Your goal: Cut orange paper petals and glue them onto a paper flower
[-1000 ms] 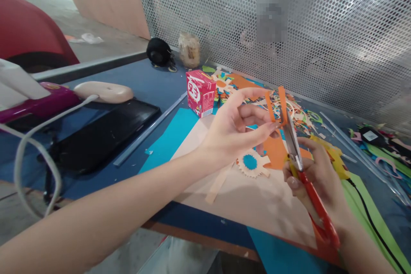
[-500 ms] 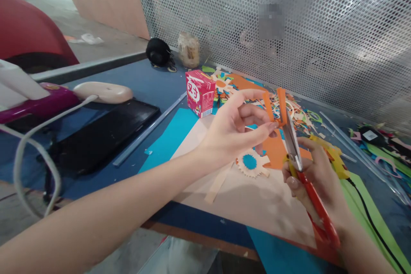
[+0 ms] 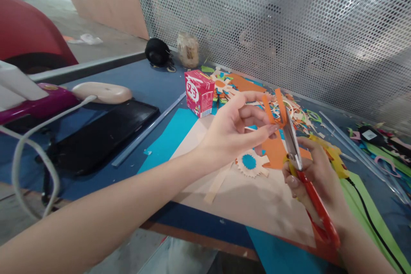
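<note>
Tabletop [image 3: 144,81]: two hands [image 3: 234,130] [image 3: 317,180], one scissors [image 3: 291,139], one strip [image 3: 280,105]

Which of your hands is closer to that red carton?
Left. The left hand, pinching paper, is just right of the carton; the right hand, gripping scissors, is farther right.

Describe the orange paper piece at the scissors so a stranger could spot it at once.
In front of the perforated screen, the left hand is raised over the blue table. Pinched in its fingertips is the orange paper piece, with scissors at its base. Unlike the orange scraps lying flat nearby, it stands up in two strips.
</note>
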`<state>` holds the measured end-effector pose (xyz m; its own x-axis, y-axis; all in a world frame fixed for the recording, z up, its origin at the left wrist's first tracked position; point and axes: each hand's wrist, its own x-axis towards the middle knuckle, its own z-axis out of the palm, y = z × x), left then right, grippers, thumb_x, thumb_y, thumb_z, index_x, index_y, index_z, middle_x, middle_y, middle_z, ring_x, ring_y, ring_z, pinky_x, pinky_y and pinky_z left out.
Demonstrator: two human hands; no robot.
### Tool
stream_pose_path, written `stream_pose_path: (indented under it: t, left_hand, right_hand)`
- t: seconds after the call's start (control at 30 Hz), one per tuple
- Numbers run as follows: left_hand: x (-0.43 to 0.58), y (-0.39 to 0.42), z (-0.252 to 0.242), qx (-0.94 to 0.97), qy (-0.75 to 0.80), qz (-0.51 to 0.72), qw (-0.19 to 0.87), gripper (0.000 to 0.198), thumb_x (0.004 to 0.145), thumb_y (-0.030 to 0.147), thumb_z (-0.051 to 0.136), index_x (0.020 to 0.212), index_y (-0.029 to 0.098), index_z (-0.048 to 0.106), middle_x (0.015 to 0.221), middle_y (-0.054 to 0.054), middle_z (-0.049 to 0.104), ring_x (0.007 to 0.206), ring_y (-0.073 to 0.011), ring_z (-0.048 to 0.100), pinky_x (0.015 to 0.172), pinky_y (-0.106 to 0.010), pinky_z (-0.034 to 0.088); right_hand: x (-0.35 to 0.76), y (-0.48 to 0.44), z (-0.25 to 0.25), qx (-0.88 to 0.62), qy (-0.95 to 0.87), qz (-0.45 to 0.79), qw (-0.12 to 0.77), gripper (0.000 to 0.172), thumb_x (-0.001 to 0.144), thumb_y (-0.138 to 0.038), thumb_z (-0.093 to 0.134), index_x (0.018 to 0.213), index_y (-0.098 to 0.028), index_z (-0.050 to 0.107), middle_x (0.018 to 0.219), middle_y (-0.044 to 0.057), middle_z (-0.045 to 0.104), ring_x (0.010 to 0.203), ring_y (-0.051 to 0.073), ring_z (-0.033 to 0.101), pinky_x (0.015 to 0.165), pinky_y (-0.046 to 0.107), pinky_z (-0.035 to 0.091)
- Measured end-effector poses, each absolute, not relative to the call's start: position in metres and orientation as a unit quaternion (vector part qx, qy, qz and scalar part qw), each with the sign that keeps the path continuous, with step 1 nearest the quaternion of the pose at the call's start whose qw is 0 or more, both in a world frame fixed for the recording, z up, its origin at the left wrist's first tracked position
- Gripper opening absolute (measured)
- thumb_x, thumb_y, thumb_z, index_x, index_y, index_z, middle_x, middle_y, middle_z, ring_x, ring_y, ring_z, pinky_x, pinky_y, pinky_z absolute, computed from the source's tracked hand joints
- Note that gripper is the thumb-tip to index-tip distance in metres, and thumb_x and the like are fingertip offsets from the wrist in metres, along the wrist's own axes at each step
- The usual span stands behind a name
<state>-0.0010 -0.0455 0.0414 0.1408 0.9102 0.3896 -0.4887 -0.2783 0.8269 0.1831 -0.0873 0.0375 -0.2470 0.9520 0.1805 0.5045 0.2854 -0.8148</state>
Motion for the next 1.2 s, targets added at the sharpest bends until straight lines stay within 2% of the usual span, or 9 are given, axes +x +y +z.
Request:
stream_pose_path:
  t: [0.27, 0.5, 0.83, 1.2]
  left_hand:
    - [-0.0015, -0.0459, 0.041, 0.512, 0.209, 0.62, 0.556, 0.04, 0.07, 0.013, 0.071, 0.103, 0.02, 0.05, 0.071, 0.001, 0.06, 0.068, -0.0151, 0.065, 0.039, -0.017, 0.053]
    - [-0.0015, -0.0468, 0.0409, 0.509, 0.228, 0.616, 0.556, 0.04, 0.068, 0.013, 0.071, 0.101, 0.019, 0.049, 0.069, 0.003, 0.058, 0.066, -0.015, 0.066, 0.04, -0.016, 0.052]
    - [-0.0007, -0.0486, 0.0415, 0.515, 0.221, 0.603, 0.567, 0.037, 0.071, 0.01, 0.066, 0.102, 0.017, 0.048, 0.069, 0.003, 0.058, 0.06, -0.0114, 0.062, 0.038, -0.015, 0.051]
    - [-0.0004, -0.0473, 0.0411, 0.52, 0.219, 0.592, 0.575, 0.036, 0.072, 0.009, 0.064, 0.103, 0.017, 0.048, 0.072, 0.003, 0.059, 0.058, -0.009, 0.061, 0.039, -0.014, 0.051]
  right_hand:
    - [0.1803, -0.0891, 0.0405, -0.527, -0.711, 0.317, 0.342, 0.047, 0.079, -0.044, 0.056, 0.118, -0.027, 0.036, 0.063, -0.006, 0.051, 0.05, 0.01, 0.046, 0.042, 0.02, 0.039]
    - [0.1804, -0.0893, 0.0407, -0.53, -0.709, 0.317, 0.341, 0.049, 0.079, -0.046, 0.057, 0.118, -0.026, 0.035, 0.063, -0.006, 0.05, 0.048, 0.009, 0.042, 0.041, 0.02, 0.038]
    - [0.1811, -0.0893, 0.0398, -0.521, -0.706, 0.331, 0.348, 0.052, 0.077, -0.05, 0.058, 0.118, -0.026, 0.035, 0.063, -0.005, 0.05, 0.049, 0.01, 0.043, 0.041, 0.019, 0.036]
    - [0.1796, -0.0908, 0.0402, -0.543, -0.688, 0.325, 0.355, 0.051, 0.076, -0.044, 0.059, 0.118, -0.025, 0.037, 0.064, -0.005, 0.053, 0.044, 0.008, 0.042, 0.038, 0.02, 0.035]
